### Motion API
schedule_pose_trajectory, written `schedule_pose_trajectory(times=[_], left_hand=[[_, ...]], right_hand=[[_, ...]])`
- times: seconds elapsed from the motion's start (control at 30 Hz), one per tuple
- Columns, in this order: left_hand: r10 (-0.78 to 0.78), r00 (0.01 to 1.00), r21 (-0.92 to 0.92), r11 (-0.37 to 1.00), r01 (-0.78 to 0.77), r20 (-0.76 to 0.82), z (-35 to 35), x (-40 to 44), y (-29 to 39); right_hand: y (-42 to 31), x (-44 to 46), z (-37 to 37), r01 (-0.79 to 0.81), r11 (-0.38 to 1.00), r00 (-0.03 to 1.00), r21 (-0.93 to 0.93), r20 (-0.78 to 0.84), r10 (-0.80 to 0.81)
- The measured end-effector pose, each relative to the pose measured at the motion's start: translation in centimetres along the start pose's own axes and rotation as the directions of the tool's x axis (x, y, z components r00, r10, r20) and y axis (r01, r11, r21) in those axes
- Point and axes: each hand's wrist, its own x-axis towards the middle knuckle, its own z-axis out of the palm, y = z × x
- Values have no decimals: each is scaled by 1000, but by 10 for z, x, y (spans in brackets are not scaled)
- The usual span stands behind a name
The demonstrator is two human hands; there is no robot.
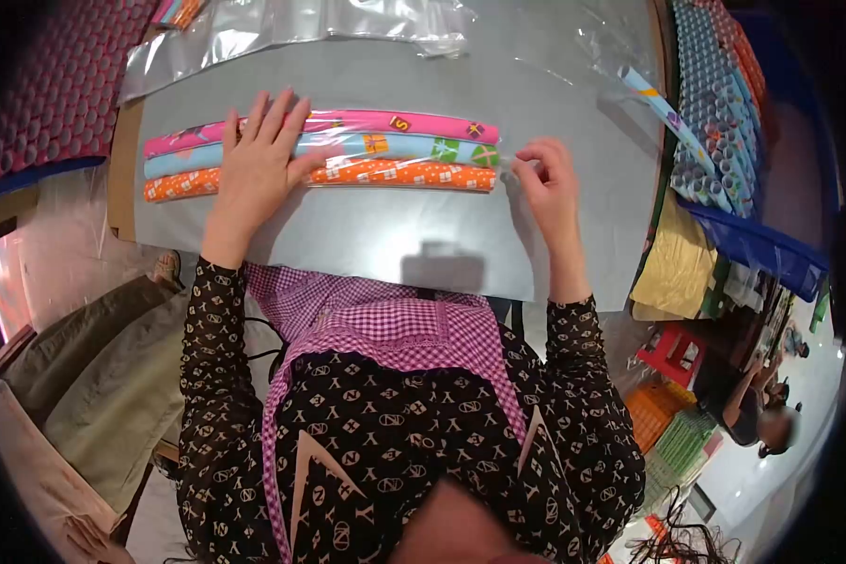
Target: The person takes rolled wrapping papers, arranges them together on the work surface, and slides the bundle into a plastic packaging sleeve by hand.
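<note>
Three rolls of wrapping paper lie side by side across the grey table (pixel 348 230): a pink roll (pixel 432 123) at the far side, a light blue roll (pixel 409 147) in the middle and an orange roll (pixel 404 175) nearest me. Shiny clear film, seemingly a plastic sleeve (pixel 504 162), encloses them. My left hand (pixel 261 160) rests flat over the rolls left of their middle, fingers spread. At their right end, my right hand (pixel 545 174) has thumb and forefinger pinched together on the sleeve's edge; the fingertips partly hide it.
Clear plastic sleeves (pixel 291 28) lie along the table's far edge. One loose blue roll (pixel 667 117) slants at the right, against a blue bin (pixel 757 240) of stacked rolls. Many pink rolls (pixel 56 85) are stacked at the left. Other people are at lower left and far right.
</note>
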Motion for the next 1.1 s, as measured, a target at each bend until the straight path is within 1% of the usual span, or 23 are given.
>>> schedule_pose_trajectory(times=[0.07,0.2,0.27,0.3,0.37,0.4,0.47,0.5,0.57,0.6,0.63,0.7,0.73,0.87,0.93,0.97,1.03,1.07,1.1], left_hand=[[2,1000,21,1000,-2,-8,0,-1,0],[0,1000,13,1000,0,-9,-1,0,0],[-2,1000,-5,1000,2,-11,-2,0,0],[-10,1000,1,1000,10,-14,-2,0,0],[-1,1000,-2,1000,1,20,-3,-1,0],[6,1000,-10,1000,-6,1,-1,-1,-1],[3,1000,-8,1000,-3,-3,-2,-2,0],[7,1000,-13,1000,-7,-14,-3,-1,0],[-10,1000,-8,1000,10,-20,-2,-1,0],[-8,1000,-11,1000,8,-19,-1,-1,0],[-7,1000,-15,1000,7,-15,-1,-2,0],[-18,1000,-13,1000,18,-19,0,-2,-1],[-16,1000,-23,1000,15,-17,-1,-3,0],[-9,1000,-28,1000,8,-13,1,-3,-2],[-12,1000,-17,1000,12,7,4,-3,-3],[-40,999,7,999,40,15,5,-3,-2],[-23,1000,-75,997,23,1,4,-3,-3],[-51,999,-52,997,51,6,5,-4,-4],[-36,999,-68,997,36,-6,6,-5,-4]], right_hand=[[-6,-4,4,4,998,998,-62,-59,-7],[-22,-10,15,-5,993,995,-116,-100,-6],[-16,-10,20,-84,987,994,-140,-74,75],[-11,-10,23,-76,988,995,-135,-70,67],[-1,-9,27,-115,993,991,-25,-77,112],[-1,-8,27,-111,994,992,-19,-67,110],[-3,-5,27,-226,974,974,30,-24,226],[-5,-3,28,-219,975,975,37,-15,220],[-7,-1,27,-253,960,967,118,-7,255],[1,0,28,-207,970,977,124,-21,211],[8,1,28,-206,970,978,128,-10,209],[12,4,28,-247,950,969,190,28,247],[1,4,27,-336,918,941,210,44,335],[1,8,24,-284,946,958,158,85,274],[-7,11,23,-332,939,940,91,119,321],[-8,11,23,-319,942,941,106,149,303],[-9,11,22,-377,921,923,97,121,365],[-5,13,22,-363,925,926,110,150,345],[2,14,22,-387,917,916,101,156,370]])
